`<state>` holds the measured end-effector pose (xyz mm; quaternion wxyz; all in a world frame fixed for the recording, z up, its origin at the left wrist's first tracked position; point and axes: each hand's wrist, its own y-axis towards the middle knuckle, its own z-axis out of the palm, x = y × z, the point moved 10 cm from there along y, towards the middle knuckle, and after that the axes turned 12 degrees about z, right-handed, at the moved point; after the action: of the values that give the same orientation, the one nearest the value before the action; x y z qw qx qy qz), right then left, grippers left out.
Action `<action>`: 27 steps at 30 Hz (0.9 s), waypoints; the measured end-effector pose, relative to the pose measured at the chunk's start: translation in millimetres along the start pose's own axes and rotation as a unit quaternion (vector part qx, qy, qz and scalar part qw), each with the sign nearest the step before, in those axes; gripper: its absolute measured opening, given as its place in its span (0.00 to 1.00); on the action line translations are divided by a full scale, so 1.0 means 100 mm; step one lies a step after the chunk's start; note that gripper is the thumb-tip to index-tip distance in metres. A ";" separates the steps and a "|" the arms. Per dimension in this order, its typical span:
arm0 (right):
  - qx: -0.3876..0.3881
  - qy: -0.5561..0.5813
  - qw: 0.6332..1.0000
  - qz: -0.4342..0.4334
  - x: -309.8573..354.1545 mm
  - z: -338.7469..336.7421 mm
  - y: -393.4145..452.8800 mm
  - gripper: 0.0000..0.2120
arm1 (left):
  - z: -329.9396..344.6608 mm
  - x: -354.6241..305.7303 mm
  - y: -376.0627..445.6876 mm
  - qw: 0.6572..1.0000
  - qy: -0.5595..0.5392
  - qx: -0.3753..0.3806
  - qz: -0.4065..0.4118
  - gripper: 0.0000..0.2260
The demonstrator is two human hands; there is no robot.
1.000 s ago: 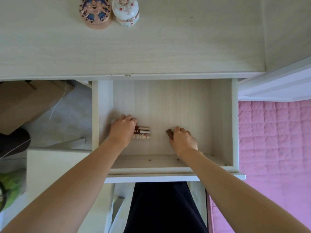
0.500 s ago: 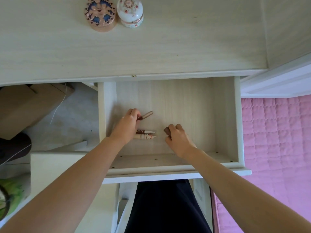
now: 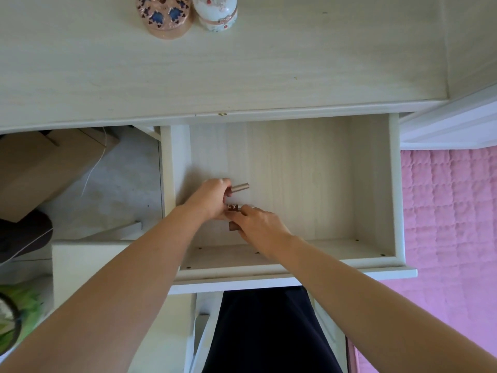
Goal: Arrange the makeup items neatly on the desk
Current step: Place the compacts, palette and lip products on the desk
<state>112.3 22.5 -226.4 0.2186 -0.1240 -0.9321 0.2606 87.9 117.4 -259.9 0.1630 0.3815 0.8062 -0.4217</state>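
- The right hand (image 3: pixel 258 222) has crossed the drawer (image 3: pixel 301 170) to meet the left hand (image 3: pixel 212 200); a second ago the two were well apart, each on its own item
- The left hand, fingers curled, now holds a slim metallic tube (image 3: pixel 240 187) lifted clear of where it lay, its free end jutting past the fingertips
- The right hand grips a small dark brown case (image 3: pixel 233 226) under its palm, and its fingertips close on a patterned brown piece (image 3: pixel 233 207) just between the two hands (whether that piece is lifted cannot be told)
- Judged from this, the makeup is being gathered into the hands; none of it has reached the counter (image 3: pixel 242 71) beyond them yet
- The tube is a smooth, rosy-bronze cylinder; the case looks blocky and matte; drawer and counter are pale wood-grain laminate
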 end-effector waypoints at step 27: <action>-0.028 -0.085 0.996 0.011 -0.02 0.03 0.14 0.17 | -0.13 0.03 0.09 0.996 0.056 -0.067 0.009 0.05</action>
<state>114.4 32.5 -236.8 0.1326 -0.1174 -0.9529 0.2462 94.1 132.4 -259.0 0.1468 0.3994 0.8374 -0.3431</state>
